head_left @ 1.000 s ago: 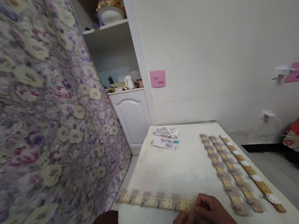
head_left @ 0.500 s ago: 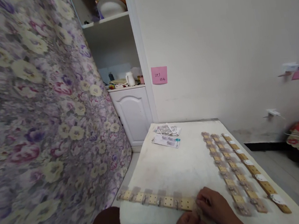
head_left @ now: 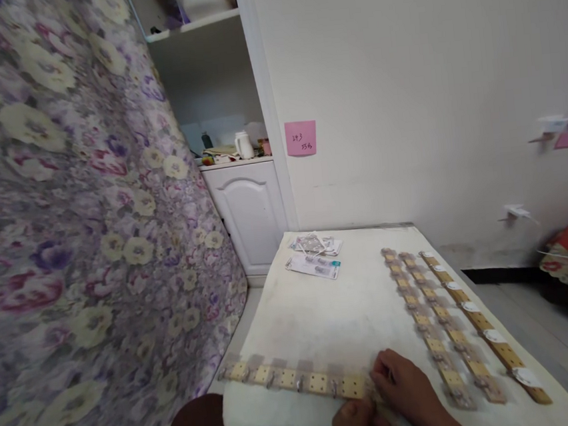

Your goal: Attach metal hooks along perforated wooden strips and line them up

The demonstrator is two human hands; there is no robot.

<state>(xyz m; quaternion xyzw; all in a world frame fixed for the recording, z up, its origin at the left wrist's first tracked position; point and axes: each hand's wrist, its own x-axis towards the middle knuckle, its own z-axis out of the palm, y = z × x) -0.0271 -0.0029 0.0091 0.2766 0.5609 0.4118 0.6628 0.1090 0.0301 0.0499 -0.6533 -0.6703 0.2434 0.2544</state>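
Note:
A pale wooden strip (head_left: pixel 280 377) with rows of dark holes lies across the near part of the table. Clear plastic squares with metal hooks (head_left: pixel 299 384) are spaced along it. At the strip's right end, my right hand (head_left: pixel 405 382) is closed, its fingertips on a clear plastic hook piece that is mostly hidden. My left hand (head_left: pixel 357 423) is closed just below that end, close to the right fingertips. Whatever it pinches is covered by its own fingers.
Two similar hook strips (head_left: pixel 439 332) and a browner strip with white round pieces (head_left: pixel 494 337) lie along the table's right side. Flat packaging (head_left: pixel 314 266) lies at the far left of the white tabletop (head_left: pixel 324 316). A floral curtain (head_left: pixel 89 225) hangs at left.
The view has shifted slightly, so the scene sits a little higher and further left. Both hands stay at the strip's right end, with small finger movements.

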